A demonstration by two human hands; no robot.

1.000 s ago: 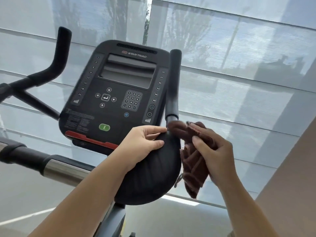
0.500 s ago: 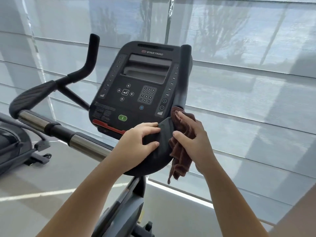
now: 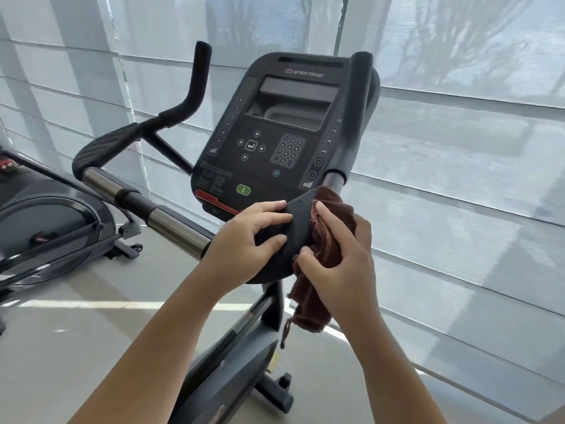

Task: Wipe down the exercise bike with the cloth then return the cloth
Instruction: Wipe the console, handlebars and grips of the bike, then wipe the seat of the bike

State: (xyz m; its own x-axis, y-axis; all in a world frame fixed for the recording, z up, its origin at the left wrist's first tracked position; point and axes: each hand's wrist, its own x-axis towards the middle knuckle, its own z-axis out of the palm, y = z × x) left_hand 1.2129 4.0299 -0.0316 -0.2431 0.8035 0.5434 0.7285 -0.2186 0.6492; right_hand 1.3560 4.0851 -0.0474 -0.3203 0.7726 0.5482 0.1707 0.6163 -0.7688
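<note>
The black exercise bike's console [image 3: 284, 133] faces me, with its dark elbow pad [image 3: 298, 228] just below on the right. My left hand [image 3: 244, 240] grips the pad's near left edge, thumb under and fingers curled over it. My right hand [image 3: 339, 261] holds a brown cloth [image 3: 324, 240] bunched against the pad's right side, and the cloth's loose end hangs down below my wrist. The right upright grip [image 3: 356, 117] rises behind the cloth. The left handlebar [image 3: 189, 99] and the left elbow pad [image 3: 104, 145] stand untouched.
A chrome and black crossbar [image 3: 146, 209] runs from the left pad toward my left hand. Another exercise machine [image 3: 52, 221] stands on the floor at the left. Pale window blinds [image 3: 458, 179] fill the background. The bike's frame and base [image 3: 232, 362] drop between my forearms.
The view has pulled back and tilted down, showing more floor and the machine at the left. My right hand with the cloth has slid a little lower along the pad's right edge.
</note>
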